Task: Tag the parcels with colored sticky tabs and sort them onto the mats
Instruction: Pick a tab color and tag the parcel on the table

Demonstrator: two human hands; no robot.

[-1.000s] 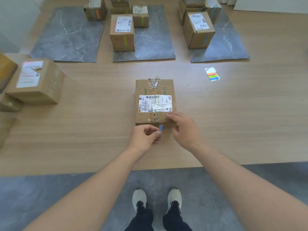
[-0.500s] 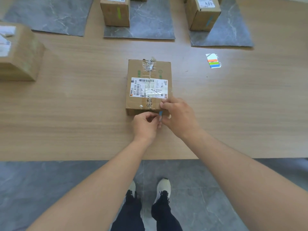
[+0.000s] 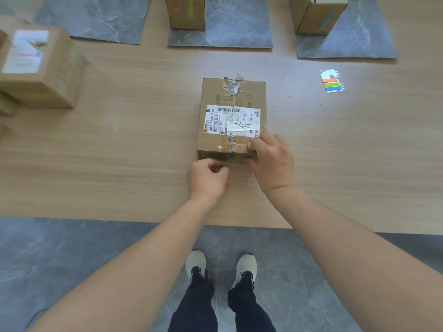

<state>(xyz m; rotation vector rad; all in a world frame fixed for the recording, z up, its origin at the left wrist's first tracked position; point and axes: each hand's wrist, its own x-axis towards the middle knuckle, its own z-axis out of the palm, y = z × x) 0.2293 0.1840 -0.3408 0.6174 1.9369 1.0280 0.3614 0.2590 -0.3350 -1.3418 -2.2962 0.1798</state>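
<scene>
A brown cardboard parcel (image 3: 217,142) with a white shipping label lies at the middle of the wooden table. My right hand (image 3: 271,159) grips its near right corner, thumb on top, fingers over the front face. A sliver of a blue tab (image 3: 248,157) shows under those fingers, against the parcel's front. My left hand (image 3: 208,178) hovers just before the parcel's front face, fingers curled, with nothing seen in it. The pad of colored tabs (image 3: 332,82) lies on the table to the right.
Three grey mats lie at the back: left mat (image 3: 96,20), middle mat (image 3: 237,34) bearing a green-tagged box (image 3: 185,12), right mat (image 3: 354,41) bearing a blue-tagged box (image 3: 316,14). Untagged parcels (image 3: 40,68) are stacked at the left. The table's near edge (image 3: 119,218) runs below my hands.
My left hand let go of the blue tab and drew back to the left. My right hand slid onto the parcel's front corner, over the tab. My view dipped downward.
</scene>
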